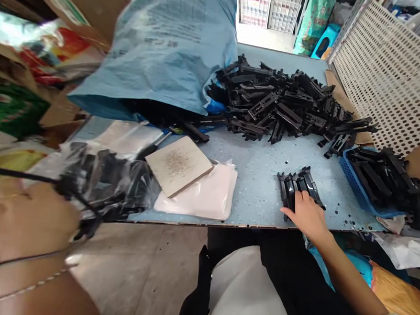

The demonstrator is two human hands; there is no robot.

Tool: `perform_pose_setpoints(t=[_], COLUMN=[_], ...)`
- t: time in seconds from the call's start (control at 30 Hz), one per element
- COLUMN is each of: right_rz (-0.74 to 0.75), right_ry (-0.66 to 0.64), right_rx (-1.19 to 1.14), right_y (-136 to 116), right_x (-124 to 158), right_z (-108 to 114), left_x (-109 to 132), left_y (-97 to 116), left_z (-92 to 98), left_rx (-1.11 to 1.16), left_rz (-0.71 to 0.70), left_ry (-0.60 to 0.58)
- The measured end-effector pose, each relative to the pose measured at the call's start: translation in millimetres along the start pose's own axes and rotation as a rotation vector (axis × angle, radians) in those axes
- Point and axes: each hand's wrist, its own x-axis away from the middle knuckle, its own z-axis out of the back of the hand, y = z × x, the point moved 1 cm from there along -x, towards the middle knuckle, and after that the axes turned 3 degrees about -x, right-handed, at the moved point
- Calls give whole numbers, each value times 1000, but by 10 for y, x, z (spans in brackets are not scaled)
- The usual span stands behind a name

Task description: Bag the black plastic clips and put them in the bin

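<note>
My right hand rests on a short row of long black plastic parts on the table. Its fingers bend over the parts and its thumb reaches to the left, gripping them. My left hand, blurred by motion, is at the lower left beside a clear plastic bag with black parts in it. A thin black strip runs past its knuckles. The left fingers are mostly hidden, so what they hold does not show.
A pile of black plastic parts lies at the back by a big blue sack. At the right stand a blue basket of parts and a perforated white panel. A square board lies on white plastic bags.
</note>
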Motion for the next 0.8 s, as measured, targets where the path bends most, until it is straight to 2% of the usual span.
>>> perform_pose_setpoints(t=[0.03, 0.1, 0.13, 0.2, 0.27, 0.33, 0.4, 0.53, 0.63, 0.73, 0.8], right_rz=[25, 75, 93, 119, 126, 108, 98, 119, 136, 163, 169], right_ry=[22, 61, 63, 37, -3, -50, -117, -281, -441, -637, -752], right_rx=[33, 67, 76, 79, 40, -83, -341, -1190, -1686, -2018, -2151], right_y=[-32, -105, -140, -190, -199, -165, -122, -219, -549, -1013, -1307], right_x=[5, 8, 7, 1, -20, -63, -129, -281, -390, -522, -629], right_z=[-43, -118, -144, -170, -167, -155, -155, -171, -113, -19, -3], left_x=[88, 291, 400, 602, 726, 735, 648, 449, 420, 455, 475], left_y=[279, 934, 1263, 1840, 2191, 2290, 2206, 1956, 1932, 1999, 2031], left_z=[55, 40, -25, -243, -479, -650, -737, -765, -753, -751, -753], left_rx=[14, 141, 242, 427, 498, 605, 770, 1206, 1432, 1525, 1546], left_rz=[54, -56, -118, -304, -320, -205, -4, 334, 462, 546, 549], left_ry=[63, 78, 93, -24, -146, -237, -302, -504, -612, -546, -498])
